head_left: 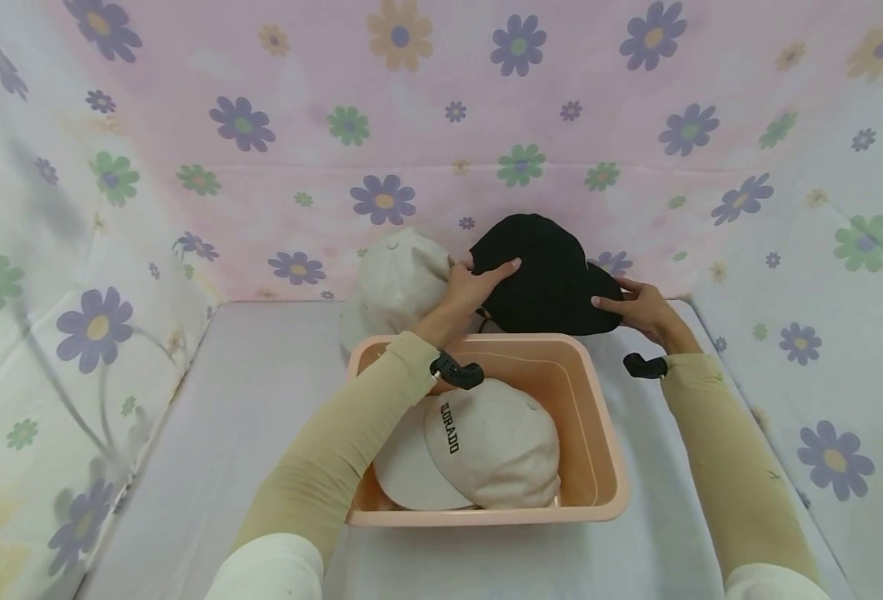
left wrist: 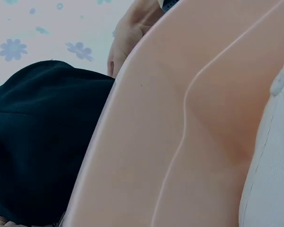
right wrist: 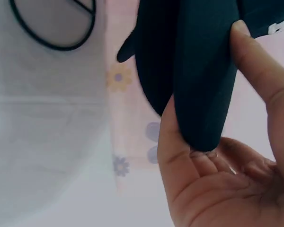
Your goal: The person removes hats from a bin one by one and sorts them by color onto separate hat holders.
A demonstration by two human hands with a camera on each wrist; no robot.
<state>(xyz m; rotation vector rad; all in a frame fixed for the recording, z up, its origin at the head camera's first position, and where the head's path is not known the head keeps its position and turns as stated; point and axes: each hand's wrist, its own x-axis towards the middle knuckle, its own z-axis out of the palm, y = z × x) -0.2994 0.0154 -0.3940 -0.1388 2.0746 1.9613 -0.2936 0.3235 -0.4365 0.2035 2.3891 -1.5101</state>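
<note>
Behind the basin, a black cap [head_left: 535, 275] is stretched between both hands. My left hand [head_left: 462, 292] grips the crown's left edge, thumb over the near side. On the other side my right hand [head_left: 647, 312] pinches the brim between thumb and fingers; the right wrist view shows the brim [right wrist: 206, 80] edge-on in that grasp. The left wrist view has the dark crown [left wrist: 42, 137] beyond the basin's rim, with most of the left hand out of sight. An off-white cap [head_left: 404, 279] sits just left of my left hand.
A peach plastic basin [head_left: 610, 467] stands on the white-covered table [head_left: 261, 400], under my left forearm. Inside it lies an off-white cap [head_left: 494, 442] with dark lettering, brim to the left. Flower-printed cloth [head_left: 441, 125] walls the back and both sides. A black looped cord [right wrist: 61, 47] shows in the right wrist view.
</note>
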